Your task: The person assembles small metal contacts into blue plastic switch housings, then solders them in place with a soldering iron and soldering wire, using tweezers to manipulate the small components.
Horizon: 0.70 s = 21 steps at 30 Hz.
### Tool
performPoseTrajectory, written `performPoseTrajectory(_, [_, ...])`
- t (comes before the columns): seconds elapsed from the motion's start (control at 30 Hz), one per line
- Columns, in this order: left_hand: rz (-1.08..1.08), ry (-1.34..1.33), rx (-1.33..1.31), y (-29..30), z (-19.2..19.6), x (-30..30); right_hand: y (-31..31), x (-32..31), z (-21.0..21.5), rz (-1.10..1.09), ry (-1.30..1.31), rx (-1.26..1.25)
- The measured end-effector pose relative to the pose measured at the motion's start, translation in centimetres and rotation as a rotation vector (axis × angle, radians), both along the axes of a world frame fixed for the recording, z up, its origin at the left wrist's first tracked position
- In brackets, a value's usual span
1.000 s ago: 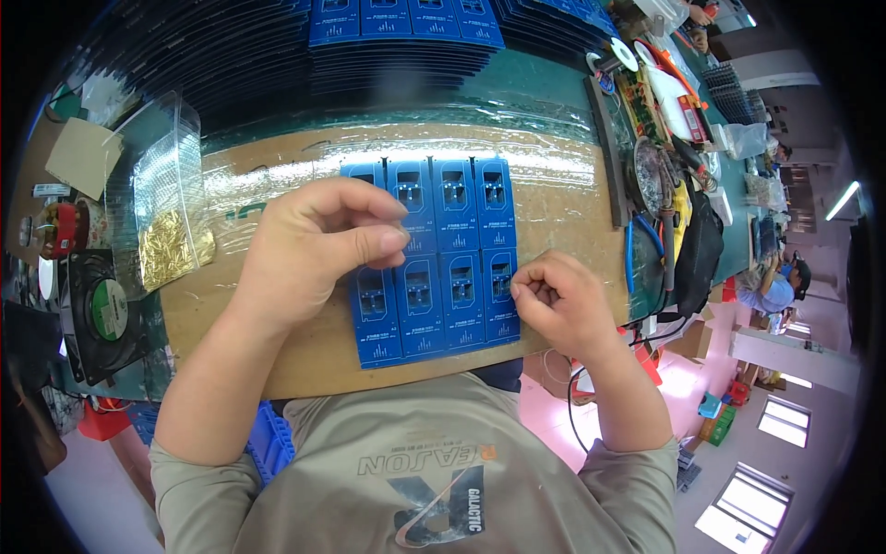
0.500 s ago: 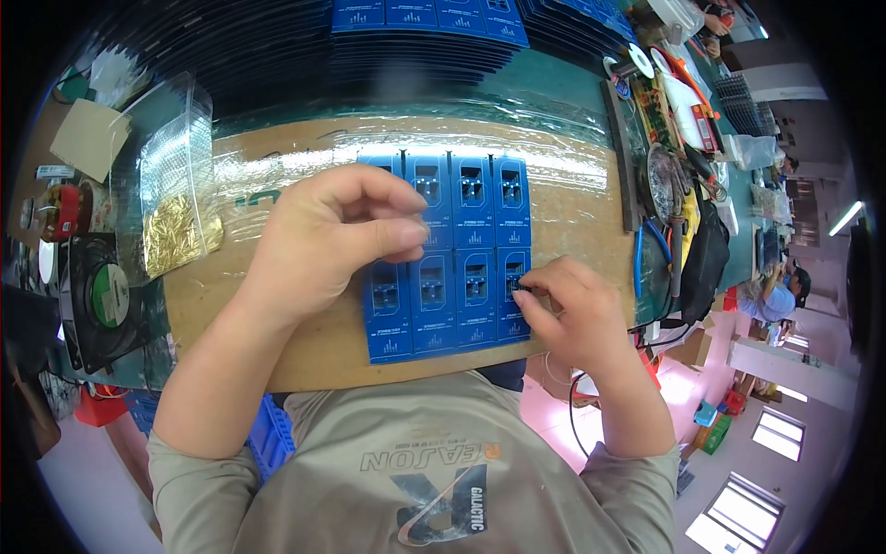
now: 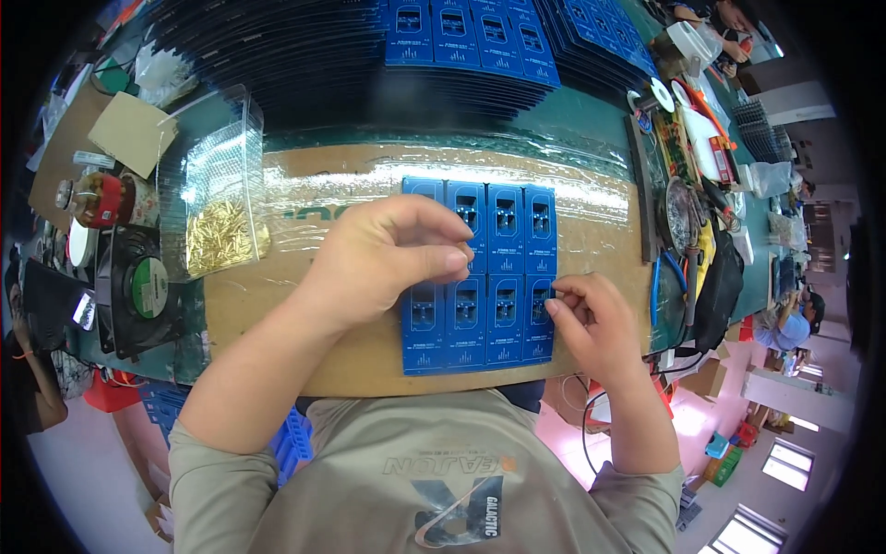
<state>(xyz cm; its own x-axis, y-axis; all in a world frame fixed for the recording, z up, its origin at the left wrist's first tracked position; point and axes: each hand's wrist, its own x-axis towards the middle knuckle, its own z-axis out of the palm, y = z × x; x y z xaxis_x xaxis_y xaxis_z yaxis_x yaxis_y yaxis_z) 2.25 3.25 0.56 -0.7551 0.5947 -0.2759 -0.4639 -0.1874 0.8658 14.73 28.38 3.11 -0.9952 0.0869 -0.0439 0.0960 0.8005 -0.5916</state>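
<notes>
In front of me on a tan board lies a blue circuit-board panel [image 3: 503, 349], two rows of units with cutouts. My left hand [image 3: 383, 258] hovers over its left part, thumb and index finger curled together in a pinch. Whatever lies between those fingertips is too small or hidden to make out. My right hand [image 3: 600, 323] is at the panel's right edge, with thumb and fingertips brought close together by the lower right unit. Its fingers hide anything they hold. Small brass-coloured pins [image 3: 221, 240] fill part of a clear plastic tray [image 3: 249, 120] to the left.
Tall stacks of blue panels [image 3: 461, 46] stand at the back. A black fan [image 3: 138, 291] and a jar [image 3: 100, 198] sit on the left. Pliers [image 3: 669, 277], a dark bar [image 3: 639, 185] and solder spools [image 3: 661, 95] crowd the right. Other people work farther off.
The whole view has shifted, so the bench appears further right and lower. The right fingertips have drawn slightly outward to the panel's edge. My left hand keeps its pinch over the panel.
</notes>
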Motion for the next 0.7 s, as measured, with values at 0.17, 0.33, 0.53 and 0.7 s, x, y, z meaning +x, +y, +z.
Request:
performPoseTrajectory(0.17, [-0.002,0.055,-0.048,-0.3,0.2,-0.1,0.6,-0.4,0.2,0.009,0.125,0.014])
performPoseTrajectory(0.33, [0.007,0.061,-0.031,-0.2,-0.1,-0.3,0.4,-0.9,-0.7,-0.025,0.285,-0.025])
performPoseTrajectory(0.53, [0.022,0.081,-0.007,-0.5,-0.5,-0.5,1.7,-2.4,-1.5,0.355,0.414,0.288])
performPoseTrajectory(0.7, [0.044,0.111,0.001,-0.7,-0.5,-0.5,1.5,-2.6,-1.7,0.408,0.346,0.293])
